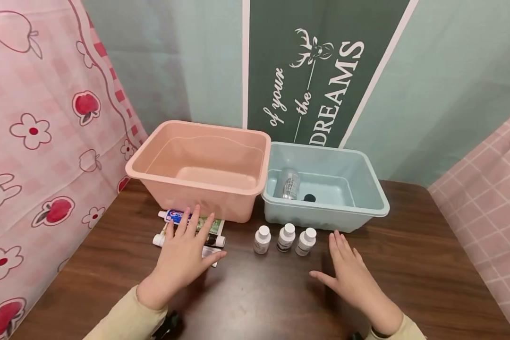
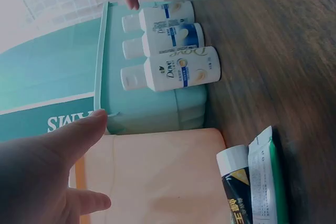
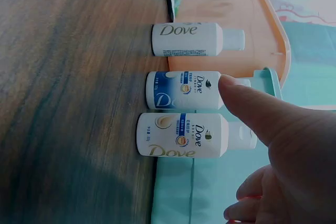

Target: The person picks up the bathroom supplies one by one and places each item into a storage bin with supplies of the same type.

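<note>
My left hand (image 1: 182, 255), fingers spread, is over a small group of tubes. A blue-and-red Crest toothpaste tube (image 1: 175, 216), a black tube with a white cap (image 1: 220, 242) and a green-and-white tube (image 2: 263, 182) show around it; the hand hides parts of them. Three small white Dove bottles stand upright in a row: the left bottle (image 1: 261, 241), the middle bottle (image 1: 285, 238) and the right bottle (image 1: 305, 242). Beside the right bottle is my right hand (image 1: 350, 274), fingers extended and holding nothing.
A pink bin (image 1: 212, 200) stands behind the tubes. Touching its right side is a light blue bin (image 1: 323, 215), where a clear bottle (image 1: 290, 184) lies beside a black round thing (image 1: 309, 198). Curtains hang behind and at both sides of the brown table (image 1: 255, 302).
</note>
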Tool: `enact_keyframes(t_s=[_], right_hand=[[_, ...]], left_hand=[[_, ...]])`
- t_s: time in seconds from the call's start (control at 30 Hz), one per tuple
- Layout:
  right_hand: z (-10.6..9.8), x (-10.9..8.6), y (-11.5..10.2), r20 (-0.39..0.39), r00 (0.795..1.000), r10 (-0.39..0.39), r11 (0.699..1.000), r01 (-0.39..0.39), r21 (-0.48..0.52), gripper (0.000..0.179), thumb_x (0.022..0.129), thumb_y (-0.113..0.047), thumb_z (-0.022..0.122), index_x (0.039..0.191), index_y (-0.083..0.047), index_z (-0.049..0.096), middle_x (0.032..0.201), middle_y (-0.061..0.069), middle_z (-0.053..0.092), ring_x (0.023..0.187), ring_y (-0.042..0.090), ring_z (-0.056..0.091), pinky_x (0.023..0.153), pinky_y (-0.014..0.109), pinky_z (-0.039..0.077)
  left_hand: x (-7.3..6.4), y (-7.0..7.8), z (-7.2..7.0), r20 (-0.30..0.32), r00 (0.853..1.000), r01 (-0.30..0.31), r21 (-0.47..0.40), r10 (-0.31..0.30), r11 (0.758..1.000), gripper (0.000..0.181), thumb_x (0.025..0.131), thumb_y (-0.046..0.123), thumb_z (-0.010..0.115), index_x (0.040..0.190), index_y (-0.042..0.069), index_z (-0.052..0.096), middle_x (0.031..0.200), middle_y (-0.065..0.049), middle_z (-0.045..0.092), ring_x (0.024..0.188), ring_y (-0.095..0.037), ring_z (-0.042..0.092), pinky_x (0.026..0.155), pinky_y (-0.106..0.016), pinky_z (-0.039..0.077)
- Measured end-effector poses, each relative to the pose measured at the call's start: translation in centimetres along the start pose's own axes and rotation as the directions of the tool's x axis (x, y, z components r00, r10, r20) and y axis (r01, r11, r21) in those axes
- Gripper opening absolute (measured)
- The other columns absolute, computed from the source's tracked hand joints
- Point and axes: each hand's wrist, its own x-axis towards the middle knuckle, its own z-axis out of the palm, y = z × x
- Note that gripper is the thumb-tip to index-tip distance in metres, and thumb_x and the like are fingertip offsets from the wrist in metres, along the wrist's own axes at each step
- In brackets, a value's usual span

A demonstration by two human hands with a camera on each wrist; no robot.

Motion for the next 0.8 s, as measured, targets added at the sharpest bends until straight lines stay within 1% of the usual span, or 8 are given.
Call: enact_keyframes(t_s=[0.17,0.3,0.4,0.5,0.63,0.7,0.8], right_hand=[[0.1,0.3,0.3,0.000,1.000,-0.010,0.997,0.010,0.073,0.097,0.079,-0.051,0.066,0.137,0.016,0.026,0.142,0.034,0.027,0.131,0.046,0.026,0.100,0.062,0.024],[0.3,0.7,0.3,-0.038,0.999,-0.023,0.991,0.028,0.133,0.090,0.081,-0.042,0.068,0.136,0.016,0.029,0.140,0.033,0.033,0.130,0.045,0.029,0.100,0.061,0.026],[0.4,1.0,0.3,-0.056,0.998,-0.016,0.984,0.026,0.176,0.084,0.082,-0.038,0.069,0.136,0.015,0.032,0.139,0.032,0.035,0.129,0.045,0.032,0.100,0.058,0.029],[0.7,1.1,0.5,-0.051,0.999,-0.003,0.977,0.014,0.214,0.080,0.083,-0.036,0.068,0.136,0.014,0.033,0.139,0.031,0.036,0.126,0.044,0.036,0.098,0.056,0.032],[1.1,1.3,0.7,-0.069,0.998,-0.003,0.972,0.019,0.233,0.074,0.084,-0.030,0.069,0.135,0.012,0.037,0.136,0.030,0.041,0.123,0.043,0.042,0.096,0.055,0.036],[1.3,1.4,0.9,-0.087,0.996,-0.016,0.971,0.036,0.237,0.069,0.083,-0.024,0.070,0.134,0.012,0.039,0.134,0.030,0.044,0.121,0.043,0.044,0.096,0.055,0.037],[1.5,1.6,1.0,-0.114,0.993,-0.031,0.968,0.058,0.243,0.064,0.083,-0.018,0.070,0.132,0.011,0.042,0.131,0.029,0.047,0.119,0.043,0.046,0.094,0.054,0.038]], left_hand=[[0.1,-0.1,-0.3,-0.018,1.000,0.001,-0.016,-0.002,1.000,0.085,0.075,0.065,0.061,0.140,0.012,0.043,0.147,-0.022,0.029,0.135,-0.039,0.026,0.100,-0.065,0.019],[0.5,-0.5,-0.7,-0.080,0.997,0.019,-0.039,-0.022,0.999,0.082,0.077,0.060,0.062,0.139,0.011,0.043,0.147,-0.022,0.028,0.134,-0.040,0.025,0.101,-0.064,0.020],[0.7,-0.8,-1.0,-0.125,0.991,0.031,-0.059,-0.038,0.998,0.081,0.078,0.058,0.062,0.140,0.010,0.042,0.147,-0.023,0.028,0.134,-0.040,0.026,0.100,-0.064,0.021],[0.9,-1.2,-1.3,-0.176,0.984,0.032,-0.054,-0.041,0.998,0.082,0.077,0.057,0.063,0.140,0.010,0.041,0.146,-0.024,0.028,0.133,-0.040,0.027,0.098,-0.065,0.023],[1.3,-1.8,-1.5,-0.260,0.965,0.020,-0.040,-0.030,0.999,0.083,0.075,0.055,0.066,0.139,0.009,0.042,0.146,-0.025,0.027,0.131,-0.043,0.028,0.096,-0.066,0.023],[1.5,-2.0,-1.6,-0.287,0.957,0.018,-0.043,-0.030,0.999,0.082,0.074,0.053,0.068,0.139,0.008,0.042,0.146,-0.025,0.027,0.131,-0.043,0.029,0.096,-0.066,0.023],[1.7,-2.3,-1.6,-0.308,0.951,0.022,-0.048,-0.036,0.999,0.081,0.074,0.050,0.069,0.138,0.007,0.043,0.145,-0.026,0.028,0.131,-0.043,0.028,0.096,-0.067,0.023]])
